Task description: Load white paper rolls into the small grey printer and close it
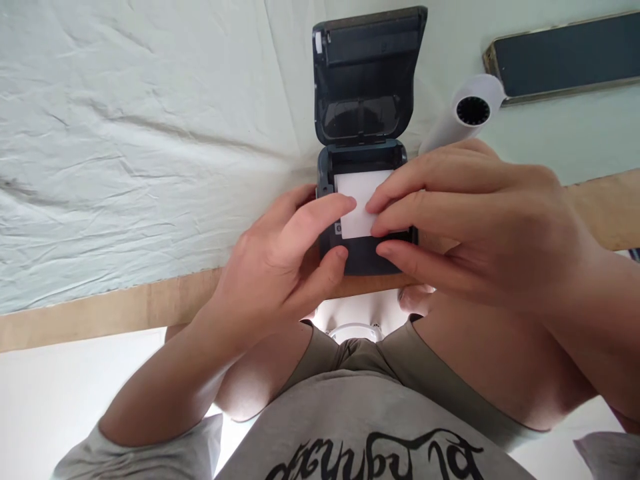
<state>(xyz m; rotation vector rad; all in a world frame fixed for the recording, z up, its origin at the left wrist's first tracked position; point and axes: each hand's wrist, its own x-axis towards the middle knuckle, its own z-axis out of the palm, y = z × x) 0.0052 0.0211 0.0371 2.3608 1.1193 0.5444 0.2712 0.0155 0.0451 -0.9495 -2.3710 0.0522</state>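
A small dark label printer [360, 257] sits at the table's front edge, its lid [367, 73] swung up and back. In its bay lies white paper [357, 223]; whether it is a roll or a stack I cannot tell. My left hand [280, 257] grips the printer's left side, index fingertip on the paper and thumb at the front edge. From the right, my right hand [480, 220] has its bent fingertips on the paper's right part, with the thumb just below, by the printer's front. The paper's right edge is hidden behind these fingers.
Behind my right hand stands a white cylindrical device [467, 110] with a dark round end. A dark-screened phone [570, 57] lies at the back right. Wrinkled pale cloth [150, 153] covers the table, whose bare wooden edge [125, 303] runs above my legs.
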